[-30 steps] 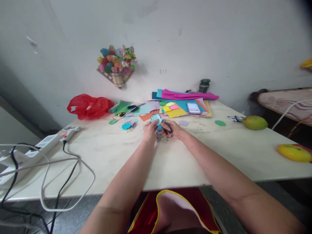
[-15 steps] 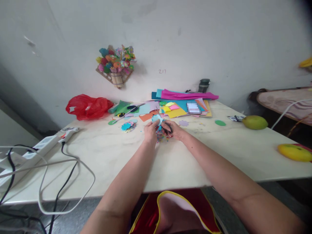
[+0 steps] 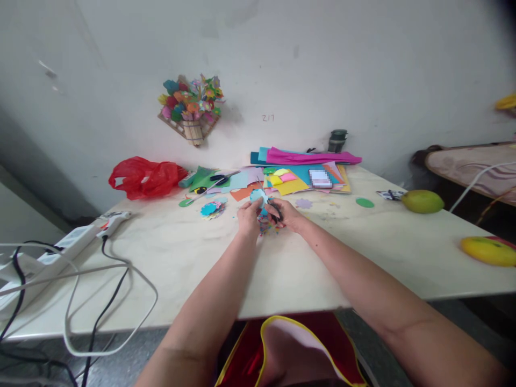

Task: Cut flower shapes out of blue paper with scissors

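Note:
My left hand [image 3: 249,213] is closed on a light blue paper piece with a scalloped edge [image 3: 257,198]. In my right hand [image 3: 287,216] is a pair of scissors [image 3: 276,211] with dark handles; its blades point up and left beside the blue paper. Whether the blades touch the paper I cannot tell. Small coloured paper scraps [image 3: 269,228] lie on the table beneath both hands. To the left rests a small pile of scalloped paper flowers [image 3: 209,209], a blue one on top. A lilac paper flower [image 3: 303,203] lies to the right of my hands.
Coloured sheets [image 3: 296,185] and a second pair of scissors [image 3: 219,179] lie toward the wall. A red plastic bag [image 3: 147,177] sits at the back left. Cables and a power strip [image 3: 72,241] occupy the left side. Mango-like fruits [image 3: 422,201] lie at the right.
Both hands stay in nearly the same place. The blue paper and the scissors have shifted very slightly; the view has moved a little.

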The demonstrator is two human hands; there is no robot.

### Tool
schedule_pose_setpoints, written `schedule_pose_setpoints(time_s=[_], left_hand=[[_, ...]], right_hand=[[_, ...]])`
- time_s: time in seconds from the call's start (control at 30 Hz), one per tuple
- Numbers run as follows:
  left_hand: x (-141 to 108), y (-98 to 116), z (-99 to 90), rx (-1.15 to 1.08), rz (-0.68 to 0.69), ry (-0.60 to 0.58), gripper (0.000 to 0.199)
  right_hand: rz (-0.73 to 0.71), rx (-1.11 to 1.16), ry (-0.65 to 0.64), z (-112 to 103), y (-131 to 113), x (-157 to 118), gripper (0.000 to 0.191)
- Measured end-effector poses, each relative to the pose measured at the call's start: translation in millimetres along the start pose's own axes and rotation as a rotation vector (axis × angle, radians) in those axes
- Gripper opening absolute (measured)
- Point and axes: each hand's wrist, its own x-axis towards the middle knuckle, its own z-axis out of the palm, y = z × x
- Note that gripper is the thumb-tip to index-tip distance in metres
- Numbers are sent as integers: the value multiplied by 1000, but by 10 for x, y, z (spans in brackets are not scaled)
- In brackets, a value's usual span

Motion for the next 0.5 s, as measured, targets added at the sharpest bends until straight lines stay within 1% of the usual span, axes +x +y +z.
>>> schedule_pose_setpoints(time_s=[0.13, 0.3, 0.5], left_hand=[[3, 39, 2, -5, 21, 41, 35], [6, 89, -14, 24, 18, 23, 34], [79, 69, -96, 68, 54, -15, 30]], right_hand=[[-8, -15, 6, 6, -5, 1, 30], [-16, -26, -10, -24, 30, 26, 32], [-27, -63, 9, -50, 66, 53, 32]])
